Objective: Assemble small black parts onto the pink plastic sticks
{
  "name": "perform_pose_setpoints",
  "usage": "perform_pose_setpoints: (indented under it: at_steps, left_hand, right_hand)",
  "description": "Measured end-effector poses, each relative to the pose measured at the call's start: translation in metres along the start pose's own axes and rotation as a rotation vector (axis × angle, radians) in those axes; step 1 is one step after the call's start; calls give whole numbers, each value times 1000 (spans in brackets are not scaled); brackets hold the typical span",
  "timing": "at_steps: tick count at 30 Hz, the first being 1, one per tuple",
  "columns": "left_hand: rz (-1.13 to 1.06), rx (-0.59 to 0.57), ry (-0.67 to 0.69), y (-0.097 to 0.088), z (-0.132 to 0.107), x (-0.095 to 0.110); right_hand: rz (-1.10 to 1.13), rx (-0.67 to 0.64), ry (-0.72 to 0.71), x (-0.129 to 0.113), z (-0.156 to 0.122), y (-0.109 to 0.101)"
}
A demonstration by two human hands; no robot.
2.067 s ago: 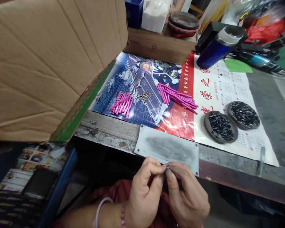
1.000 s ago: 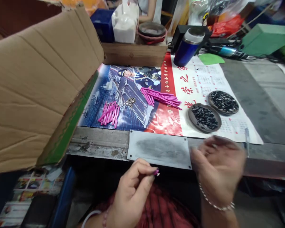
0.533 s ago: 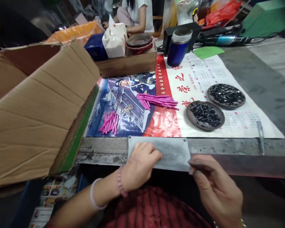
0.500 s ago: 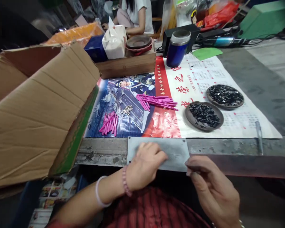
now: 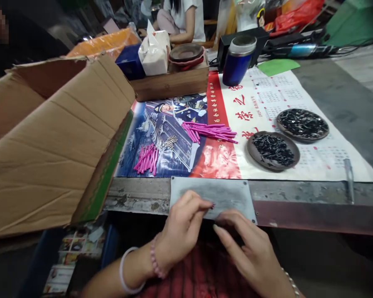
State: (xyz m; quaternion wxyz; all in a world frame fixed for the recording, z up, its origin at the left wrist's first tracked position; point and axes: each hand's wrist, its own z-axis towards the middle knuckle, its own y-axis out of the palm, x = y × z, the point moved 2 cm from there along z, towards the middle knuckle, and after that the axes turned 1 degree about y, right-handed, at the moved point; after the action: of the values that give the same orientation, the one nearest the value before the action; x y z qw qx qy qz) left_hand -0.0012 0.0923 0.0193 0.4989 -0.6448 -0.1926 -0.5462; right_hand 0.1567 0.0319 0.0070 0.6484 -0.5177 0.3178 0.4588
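Observation:
My left hand (image 5: pixel 186 225), with a pink bead bracelet and a pale bangle at the wrist, is over the front of a grey metal plate (image 5: pixel 233 190) fixed at the table edge. Its thumb and forefinger are pinched, with a tiny dark bit at the tips too small to name. Close by on the right, my right hand (image 5: pixel 247 244) has curled fingers and a thumb a little apart; nothing shows between them. Beyond lie magenta sticks (image 5: pixel 213 131), a second bunch of magenta sticks (image 5: pixel 146 159) and small metal beads (image 5: pixel 170 142).
Two dishes, a nearer dish (image 5: pixel 295 159) and a farther dish (image 5: pixel 325 134), hold dark thin pieces. A pen-like tool (image 5: pixel 349 182) lies on the right. A cardboard box (image 5: pixel 59 153) takes up the left. Behind are a wooden box (image 5: pixel 174 85), a blue cup (image 5: pixel 238 66) and a seated person (image 5: pixel 186 20).
My right hand has moved left, close to my left hand. My left hand has turned from lying over the plate to a pinch at its front edge. The view has shifted slightly.

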Motion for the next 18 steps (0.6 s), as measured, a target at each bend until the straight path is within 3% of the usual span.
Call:
perform_pose_setpoints:
  at_steps: [4,8,13,18]
  left_hand:
    - [-553,144,-345,10,-8,4]
    - [-756,173,-534,19,-23,7]
    - [-893,185,-533,34,-36,7]
    - [-812,319,-385,39,-44,8]
  right_hand:
    - [-2,41,38,-1,1,2]
    - [-41,116,21,-4,1,6]
    - [-4,120,88,-3,4,13]
    - [42,131,82,-4,5,19]
